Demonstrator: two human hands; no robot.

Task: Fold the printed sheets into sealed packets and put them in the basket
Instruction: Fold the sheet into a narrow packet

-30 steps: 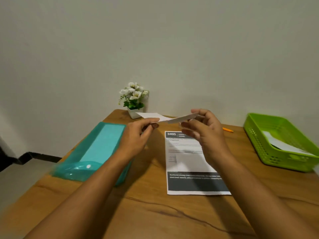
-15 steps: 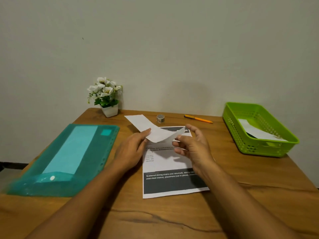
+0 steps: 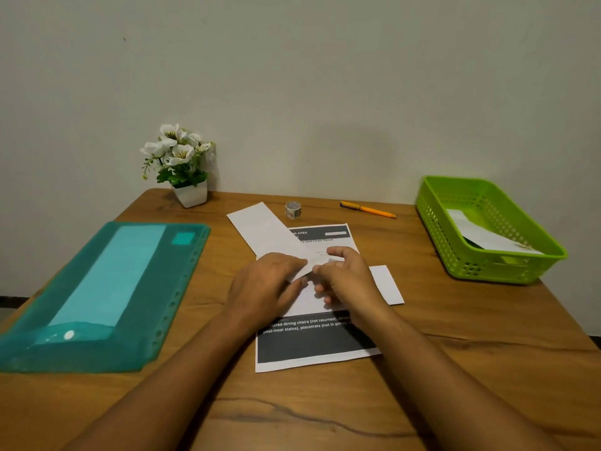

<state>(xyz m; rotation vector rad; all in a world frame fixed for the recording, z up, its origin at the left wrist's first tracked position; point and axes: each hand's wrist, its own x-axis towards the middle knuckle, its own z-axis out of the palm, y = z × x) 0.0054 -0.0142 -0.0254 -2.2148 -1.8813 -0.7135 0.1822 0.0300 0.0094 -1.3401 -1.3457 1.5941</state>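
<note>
A long white folded sheet (image 3: 263,229) lies diagonally across a printed sheet (image 3: 312,346) on the wooden table. My left hand (image 3: 263,284) and my right hand (image 3: 348,281) meet over its middle and pinch it there, pressing it down. One end of the strip shows at the far left; the other end (image 3: 387,284) sticks out to the right of my right hand. A green basket (image 3: 487,265) at the right holds a white folded packet (image 3: 481,236). A small tape roll (image 3: 292,209) stands behind the sheets.
A teal plastic folder (image 3: 107,294) with paper inside lies at the left. A white pot of flowers (image 3: 182,167) stands at the back by the wall. An orange pen (image 3: 367,209) lies at the back, between the tape roll and the basket.
Both hands have come down from mid-air with the white folded sheet, which now lies pressed on the printed sheet. The view has tilted down toward the table.
</note>
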